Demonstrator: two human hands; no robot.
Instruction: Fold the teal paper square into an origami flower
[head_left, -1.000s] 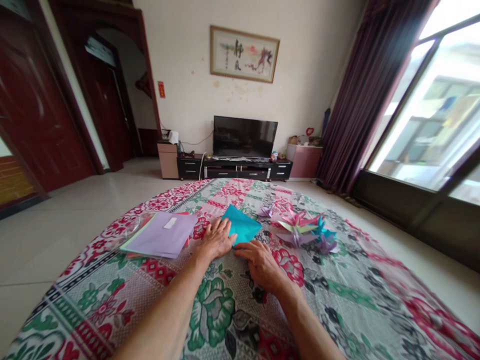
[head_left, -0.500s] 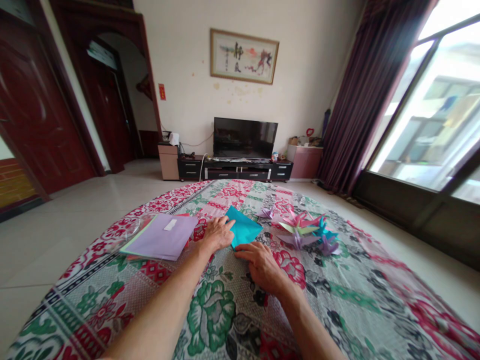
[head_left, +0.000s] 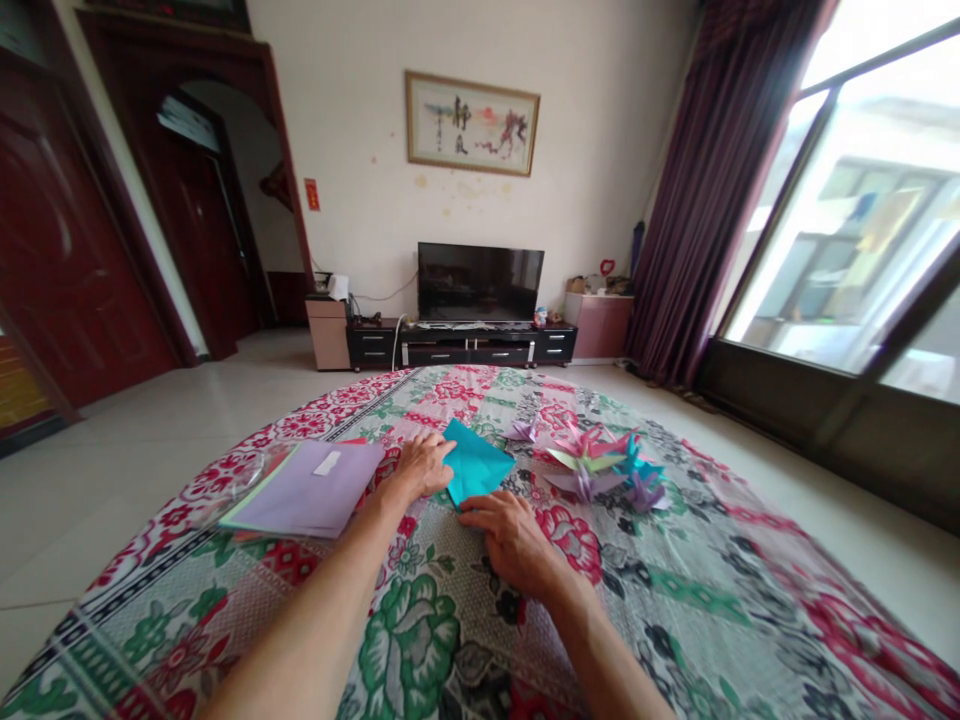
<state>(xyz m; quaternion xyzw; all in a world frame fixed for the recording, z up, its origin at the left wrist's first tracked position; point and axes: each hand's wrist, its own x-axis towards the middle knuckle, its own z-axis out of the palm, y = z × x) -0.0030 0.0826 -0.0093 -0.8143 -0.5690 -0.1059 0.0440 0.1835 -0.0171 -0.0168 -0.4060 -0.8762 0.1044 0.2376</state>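
Note:
A bright blue piece of folded origami paper (head_left: 480,463) lies flat on the patterned tablecloth in front of me, one corner pointing away. My left hand (head_left: 422,466) holds its left edge, fingers bent over the border. At the near corner, the fingertips of my right hand (head_left: 510,535) press on the paper, with that hand's other fingers tucked close together. Both hands partly cover the paper's edges, so the undersides of my fingers are hidden. Right of the paper sit several folded paper cranes, among them a purple one (head_left: 586,484) and a blue one (head_left: 639,462).
To my left rests a stack of coloured paper sheets (head_left: 304,490), purple on top with a small white label. One small purple folded piece (head_left: 523,431) lies beyond my right hand. The round table's floral tablecloth (head_left: 412,640) spreads underneath. A television (head_left: 480,283) stands farther back.
The whole view has shifted slightly. My left fingers have drawn back a little toward the paper's left edge. The right hand stays at the near corner.

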